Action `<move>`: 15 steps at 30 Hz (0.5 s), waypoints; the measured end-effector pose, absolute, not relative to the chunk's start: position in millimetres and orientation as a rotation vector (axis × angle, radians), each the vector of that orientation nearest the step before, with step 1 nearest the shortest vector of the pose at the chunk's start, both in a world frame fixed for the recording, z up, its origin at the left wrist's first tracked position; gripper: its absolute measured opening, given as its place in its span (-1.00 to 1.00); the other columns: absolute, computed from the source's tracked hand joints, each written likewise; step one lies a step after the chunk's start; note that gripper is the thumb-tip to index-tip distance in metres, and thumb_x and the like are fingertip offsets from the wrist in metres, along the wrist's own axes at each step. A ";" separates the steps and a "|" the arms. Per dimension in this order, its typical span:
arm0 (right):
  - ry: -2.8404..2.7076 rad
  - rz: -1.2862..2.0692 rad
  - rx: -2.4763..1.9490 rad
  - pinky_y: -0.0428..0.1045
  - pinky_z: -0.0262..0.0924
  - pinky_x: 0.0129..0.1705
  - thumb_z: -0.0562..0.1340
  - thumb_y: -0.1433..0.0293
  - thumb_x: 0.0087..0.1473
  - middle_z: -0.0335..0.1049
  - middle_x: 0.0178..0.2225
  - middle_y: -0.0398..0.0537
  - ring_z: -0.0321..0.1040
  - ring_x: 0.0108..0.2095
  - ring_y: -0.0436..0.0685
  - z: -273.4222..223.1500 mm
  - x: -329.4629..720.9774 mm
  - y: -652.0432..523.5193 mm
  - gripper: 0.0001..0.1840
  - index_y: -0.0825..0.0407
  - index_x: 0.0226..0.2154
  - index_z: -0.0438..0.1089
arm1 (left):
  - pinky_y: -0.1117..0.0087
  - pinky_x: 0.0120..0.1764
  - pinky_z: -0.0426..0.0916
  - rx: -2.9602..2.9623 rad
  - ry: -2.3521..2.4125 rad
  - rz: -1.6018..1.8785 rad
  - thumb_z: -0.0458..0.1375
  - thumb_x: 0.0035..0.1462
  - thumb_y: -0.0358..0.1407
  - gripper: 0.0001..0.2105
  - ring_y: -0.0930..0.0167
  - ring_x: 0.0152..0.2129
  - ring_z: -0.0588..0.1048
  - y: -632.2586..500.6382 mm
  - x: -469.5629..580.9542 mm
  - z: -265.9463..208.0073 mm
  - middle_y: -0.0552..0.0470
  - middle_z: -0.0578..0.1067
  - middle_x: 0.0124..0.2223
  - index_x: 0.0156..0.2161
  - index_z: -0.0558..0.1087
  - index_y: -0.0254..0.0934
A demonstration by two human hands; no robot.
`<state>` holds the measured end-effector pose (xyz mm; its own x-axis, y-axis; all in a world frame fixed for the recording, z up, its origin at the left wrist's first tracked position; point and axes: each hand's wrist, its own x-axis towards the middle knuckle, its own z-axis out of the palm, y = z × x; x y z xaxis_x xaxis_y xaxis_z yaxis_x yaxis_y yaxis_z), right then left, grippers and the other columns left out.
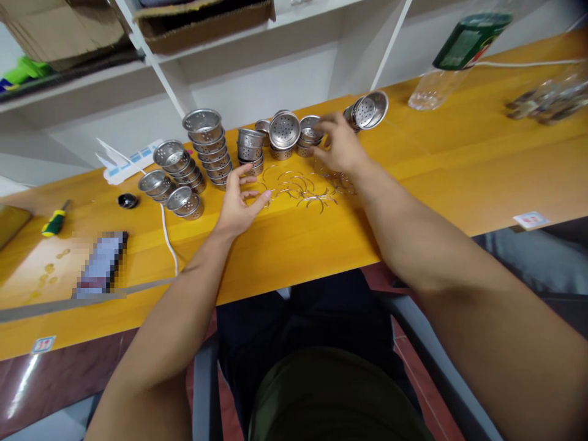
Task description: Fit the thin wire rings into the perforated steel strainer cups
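Note:
My right hand (pixel 340 146) is at the right side of a short stack of perforated metal cups (pixel 309 130). Its thumb and fingers are apart; I cannot tell whether they touch the cups. My left hand (pixel 237 201) hovers over the table with its fingers spread and nothing in them, near a small stack of cups (pixel 250 147). Between my hands lies a loose scatter of thin curved metal wires (pixel 312 195). Behind them a cup tilted with its holed bottom showing (pixel 283 130) rests on another cup. Nested cups (pixel 370 110) lie on their side beyond my right hand.
Taller cup stacks (pixel 209 147) stand at the left, near a white power strip (pixel 138 160) with a cable. Further left are a black round cap (pixel 127 200), a phone (pixel 101 263) and a screwdriver (pixel 55 222). A plastic bottle (pixel 432 92) stands back right. White shelves (pixel 275 67) border the table.

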<state>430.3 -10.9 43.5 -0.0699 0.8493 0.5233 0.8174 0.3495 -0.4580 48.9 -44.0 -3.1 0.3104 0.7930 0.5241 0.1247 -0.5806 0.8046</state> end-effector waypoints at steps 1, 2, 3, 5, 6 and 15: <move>-1.890 0.077 -1.521 0.41 0.58 0.44 0.56 0.24 0.51 0.55 0.54 0.38 0.61 0.38 0.54 41.1 423.7 -8.6 -0.55 -0.02 0.34 0.67 | 0.16 0.14 0.81 1.924 0.812 1.298 0.64 0.31 0.08 -0.19 0.11 0.38 0.62 -43.6 48.4 -3.5 -0.23 0.47 0.65 0.52 0.44 0.05; -1.857 0.077 -1.589 0.42 0.55 0.48 0.57 0.23 0.52 0.63 0.46 0.33 0.64 0.36 0.54 39.6 419.4 -6.6 -0.66 -0.04 0.24 0.72 | 0.16 0.14 0.81 1.927 0.807 1.300 0.63 0.32 0.09 -0.19 0.11 0.38 0.62 -43.3 47.9 -3.9 -0.23 0.47 0.65 0.52 0.44 0.05; -1.803 0.062 -1.644 0.39 0.54 0.49 0.57 0.23 0.54 0.69 0.38 0.29 0.66 0.32 0.51 39.1 417.5 -5.4 -0.75 -0.05 0.15 0.74 | 0.16 0.14 0.81 1.930 0.800 1.303 0.63 0.32 0.09 -0.20 0.11 0.38 0.62 -43.0 47.5 -4.2 -0.23 0.47 0.64 0.53 0.44 0.05; -1.720 0.023 -1.675 0.30 0.54 0.43 0.56 0.25 0.59 0.75 0.30 0.28 0.66 0.21 0.41 40.8 419.9 -5.2 -0.83 -0.02 0.08 0.74 | 0.17 0.14 0.80 1.939 0.792 1.304 0.62 0.33 0.09 -0.20 0.11 0.38 0.62 -42.5 47.1 -4.8 -0.23 0.46 0.64 0.53 0.44 0.05; -1.686 0.008 -1.658 0.26 0.54 0.38 0.56 0.27 0.59 0.77 0.26 0.28 0.65 0.14 0.35 42.7 423.2 -6.1 -0.84 0.00 0.07 0.72 | 0.18 0.13 0.80 1.943 0.793 1.302 0.61 0.34 0.09 -0.20 0.11 0.38 0.62 -42.4 47.1 -5.1 -0.24 0.46 0.64 0.53 0.44 0.05; -1.358 -0.066 -1.139 0.36 0.62 0.18 0.43 -0.17 0.59 0.73 0.04 0.22 0.64 0.01 0.43 86.6 418.1 -44.8 -0.57 -0.19 -0.04 0.52 | 0.15 0.16 0.83 1.954 0.700 1.326 0.58 0.40 0.26 -0.18 0.10 0.38 0.67 -44.3 49.6 -5.6 -0.24 0.47 0.65 0.55 0.41 0.09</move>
<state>418.1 -44.8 86.6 0.2941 0.5543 0.7787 0.6269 0.5031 -0.5949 49.6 -44.3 -5.6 0.3407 0.7389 0.5813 0.0628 -0.6348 0.7701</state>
